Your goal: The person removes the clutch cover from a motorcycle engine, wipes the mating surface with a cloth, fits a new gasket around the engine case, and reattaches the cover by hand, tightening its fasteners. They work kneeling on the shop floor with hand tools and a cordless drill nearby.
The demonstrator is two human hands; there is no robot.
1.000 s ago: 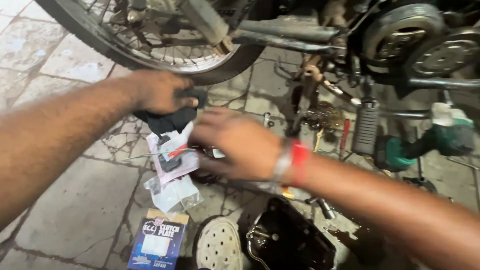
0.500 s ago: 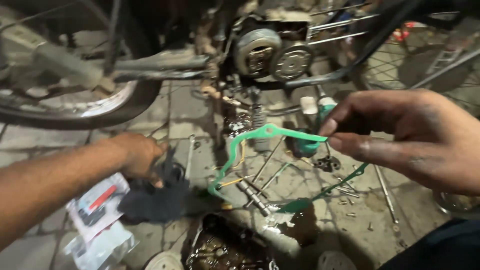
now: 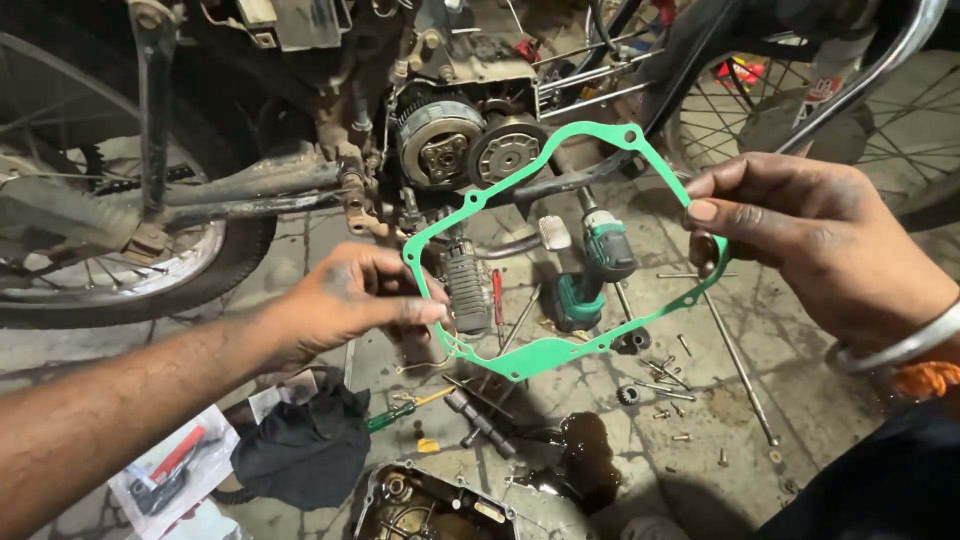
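Since that thin green gasket point(image 3: 560, 345) would flop if held at one spot, both hands pinch it by opposite edges: left hand point(image 3: 345, 300) on the lower-left side, right hand point(image 3: 800, 240) on the right, stretching it flat in the air in front of the bike's open clutch point(image 3: 440, 145), so you can see right through it. Half a second ago only the right hand had it dangling, while the left sat down by the dark rag point(image 3: 300, 450) on the floor.
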